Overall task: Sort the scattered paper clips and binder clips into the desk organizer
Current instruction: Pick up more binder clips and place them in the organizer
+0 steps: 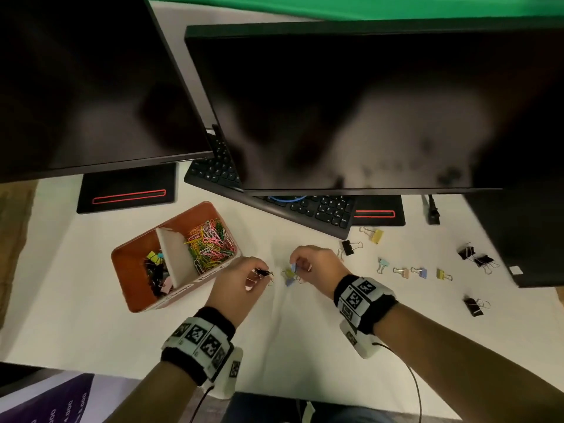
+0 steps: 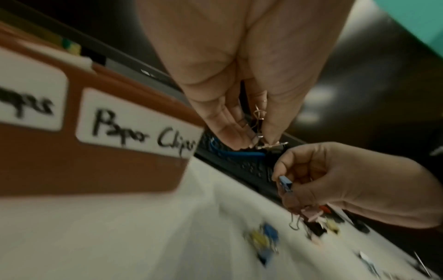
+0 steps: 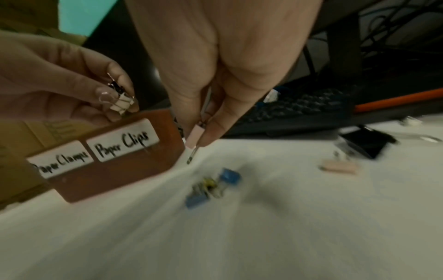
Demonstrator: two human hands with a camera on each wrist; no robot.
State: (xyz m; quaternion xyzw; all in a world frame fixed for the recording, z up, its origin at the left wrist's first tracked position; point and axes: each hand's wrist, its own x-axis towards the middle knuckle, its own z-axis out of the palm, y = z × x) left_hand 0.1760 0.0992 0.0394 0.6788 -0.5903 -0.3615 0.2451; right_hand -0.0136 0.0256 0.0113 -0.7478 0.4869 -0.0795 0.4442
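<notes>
Left hand (image 1: pixel 241 282) pinches a black binder clip (image 1: pixel 263 272) plus a pale one by its wire handles, just right of the organizer (image 1: pixel 134 288); right hand (image 1: pixel 317 267) pinches a blue binder clip (image 2: pixel 285 182) and a pink binder clip (image 3: pixel 194 137) between thumb and fingertips, held above the tabletop (image 1: pixel 91 325); both hands close together, not touching. Organizer is a brown box with 2 compartments; left one holds binder clips, right one holds colored paper clips (image 1: pixel 210 242); front labels read "Paper Clamps" and "Paper Clips". A small cluster of blue and yellow clips (image 1: pixel 289 277) lies on the tabletop between the hands; loose binder clips (image 1: pixel 421 272) scattered further right, some black, some pastel. A keyboard (image 1: pixel 317 210) sits under 2 dark monitors (image 1: pixel 366 111).
</notes>
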